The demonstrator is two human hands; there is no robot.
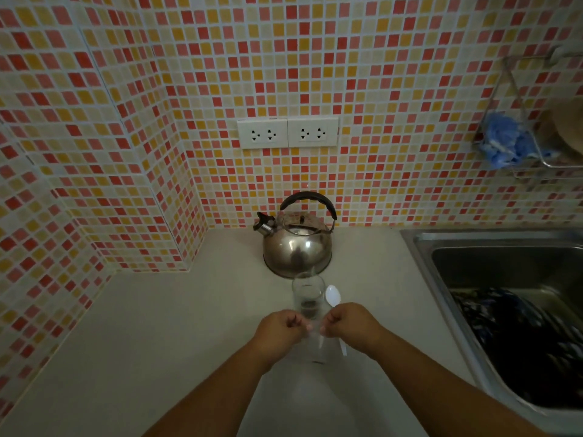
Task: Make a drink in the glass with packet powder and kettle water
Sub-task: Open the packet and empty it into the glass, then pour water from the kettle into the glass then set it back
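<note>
A steel kettle (296, 244) with a black handle stands on the pale counter (157, 326) near the tiled wall. In front of it stands a clear glass (308, 294) with a little dark matter at its bottom. A white plastic spoon (333, 296) lies just right of the glass. My left hand (279, 334) and my right hand (350, 323) meet below the glass, both pinching a small clear packet (315, 332) between their fingertips. The packet is blurred and hard to make out.
A steel sink (504, 298) with dark dishes in it lies at the right. A wire rack (536, 137) holding a blue cloth hangs on the wall above it. Two double sockets (287, 133) sit on the tiled wall behind the kettle.
</note>
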